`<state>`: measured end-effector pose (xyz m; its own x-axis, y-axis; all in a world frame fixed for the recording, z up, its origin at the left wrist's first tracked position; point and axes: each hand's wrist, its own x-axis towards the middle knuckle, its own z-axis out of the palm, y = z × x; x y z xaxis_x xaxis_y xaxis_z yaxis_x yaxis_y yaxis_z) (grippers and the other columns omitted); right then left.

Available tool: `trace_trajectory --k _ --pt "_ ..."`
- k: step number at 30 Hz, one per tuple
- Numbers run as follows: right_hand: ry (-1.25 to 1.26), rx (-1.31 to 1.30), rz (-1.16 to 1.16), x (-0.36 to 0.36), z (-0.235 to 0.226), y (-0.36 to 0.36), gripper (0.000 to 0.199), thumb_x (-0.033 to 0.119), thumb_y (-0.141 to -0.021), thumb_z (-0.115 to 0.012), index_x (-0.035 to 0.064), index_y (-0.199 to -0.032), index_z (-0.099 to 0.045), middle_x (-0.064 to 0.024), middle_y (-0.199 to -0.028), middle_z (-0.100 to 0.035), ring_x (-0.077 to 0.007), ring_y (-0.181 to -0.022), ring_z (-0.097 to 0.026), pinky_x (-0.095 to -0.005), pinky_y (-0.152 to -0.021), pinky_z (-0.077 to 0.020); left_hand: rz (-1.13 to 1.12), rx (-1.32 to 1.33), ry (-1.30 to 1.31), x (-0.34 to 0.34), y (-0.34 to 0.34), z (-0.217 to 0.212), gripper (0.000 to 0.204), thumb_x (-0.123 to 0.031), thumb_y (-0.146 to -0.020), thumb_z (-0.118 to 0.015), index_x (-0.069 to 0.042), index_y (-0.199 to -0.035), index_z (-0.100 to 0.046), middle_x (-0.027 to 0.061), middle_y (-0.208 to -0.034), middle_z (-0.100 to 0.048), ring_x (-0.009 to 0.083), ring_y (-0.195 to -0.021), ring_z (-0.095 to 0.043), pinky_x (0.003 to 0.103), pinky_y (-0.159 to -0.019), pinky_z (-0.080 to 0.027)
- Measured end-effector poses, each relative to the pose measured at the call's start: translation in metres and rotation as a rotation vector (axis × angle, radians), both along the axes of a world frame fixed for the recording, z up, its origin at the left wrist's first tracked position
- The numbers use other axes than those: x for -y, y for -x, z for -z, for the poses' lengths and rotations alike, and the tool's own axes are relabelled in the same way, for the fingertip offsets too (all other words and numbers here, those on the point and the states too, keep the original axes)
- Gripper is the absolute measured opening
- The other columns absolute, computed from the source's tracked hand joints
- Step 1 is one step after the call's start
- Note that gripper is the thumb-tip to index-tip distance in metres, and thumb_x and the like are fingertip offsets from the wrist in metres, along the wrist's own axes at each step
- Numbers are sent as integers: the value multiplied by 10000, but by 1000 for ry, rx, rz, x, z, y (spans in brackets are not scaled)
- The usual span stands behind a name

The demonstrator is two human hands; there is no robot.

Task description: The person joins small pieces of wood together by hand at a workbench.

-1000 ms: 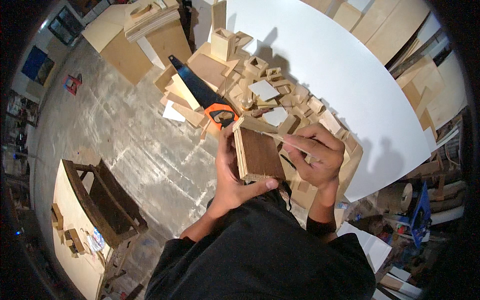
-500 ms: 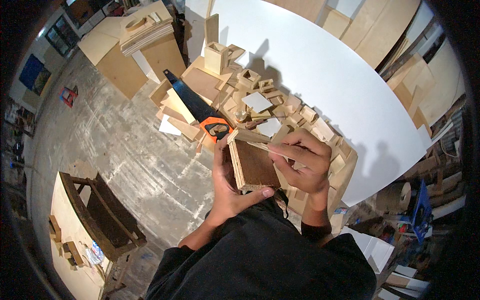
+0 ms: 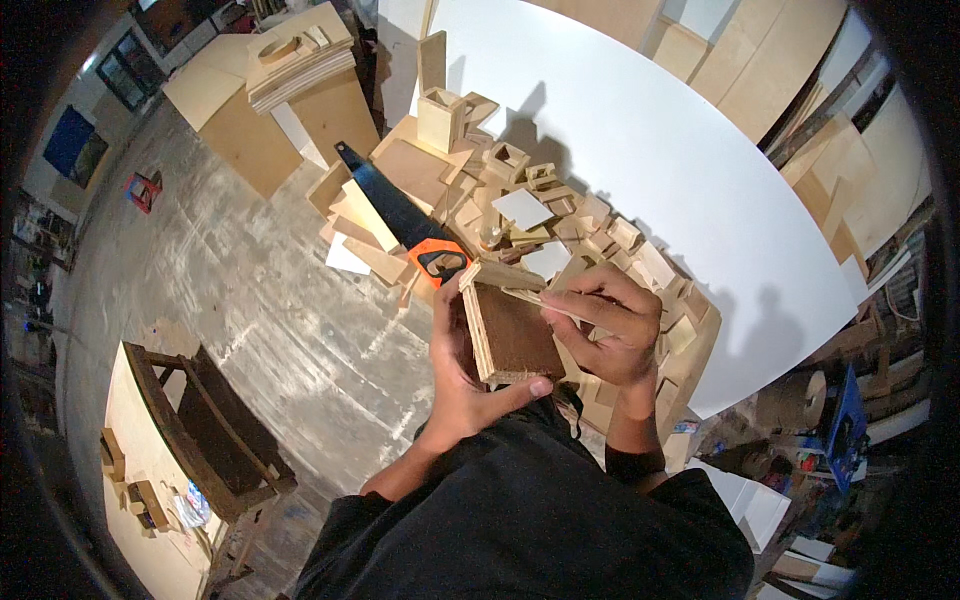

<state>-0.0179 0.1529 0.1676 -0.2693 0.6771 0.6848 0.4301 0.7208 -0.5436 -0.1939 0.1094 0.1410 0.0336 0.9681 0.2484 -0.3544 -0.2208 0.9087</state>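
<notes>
My left hand is wrapped round a small plywood block or box, with its brown face toward me and layered pale edges showing. Its thumb presses along the lower edge. My right hand is closed in a pinch at the box's upper right edge, where a thin pale wooden strip runs from the fingertips along the rim. Whether that strip is loose or part of the box is hard to tell. Just beyond the box lies a handsaw with a dark blade and an orange-and-black handle.
A heap of wooden offcuts and small boxes spreads ahead, with a small clear jar among them. Behind stands a large white panel. Stacked boards are at far left, and a wooden-topped table at near left.
The view has shifted slightly, so the surroundings sit a little lower and to the right. Both hands keep their hold on the box and strip with hardly any movement.
</notes>
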Motion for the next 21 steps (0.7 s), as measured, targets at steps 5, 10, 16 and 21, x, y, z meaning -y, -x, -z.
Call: trace_trajectory --k 5,10,16,21 --pt "1 33 16 -2 6 -11 251 -52 -662 -769 39 -894 -741 -47 -743 -604 -99 -584 -553 -216 -470 -411 -24 80 73 -1 -2 -4 1047 -102 -563 -891 -31 -1388 -250 139 -1295 -439 247 -1212 -475 389 -1036 -396" --pt "-1 -15 -5 -7 2 0 255 -45 -652 -769 48 -888 -743 -48 -741 -603 -126 -599 -563 -236 -491 -427 -40 28 24 -6 -1 -3 1064 -96 -557 -898 -40 -1393 -240 144 -1290 -443 255 -1208 -482 395 -1032 -409" --pt "18 -17 17 -8 7 -3 241 -39 -651 -767 50 -874 -741 -50 -753 -607 -134 -595 -559 -241 -496 -430 -18 27 9 -10 2 -2 1062 -84 -562 -893 -44 -1393 -234 140 -1284 -443 254 -1208 -482 388 -1038 -401" --pt "43 -48 54 -13 12 1 233 -27 -649 -768 48 -868 -739 -52 -756 -610 -135 -599 -562 -239 -507 -437 -19 28 -2 -13 3 6 1057 -73 -566 -890 -41 -1392 -232 138 -1290 -433 248 -1219 -470 385 -1037 -401"
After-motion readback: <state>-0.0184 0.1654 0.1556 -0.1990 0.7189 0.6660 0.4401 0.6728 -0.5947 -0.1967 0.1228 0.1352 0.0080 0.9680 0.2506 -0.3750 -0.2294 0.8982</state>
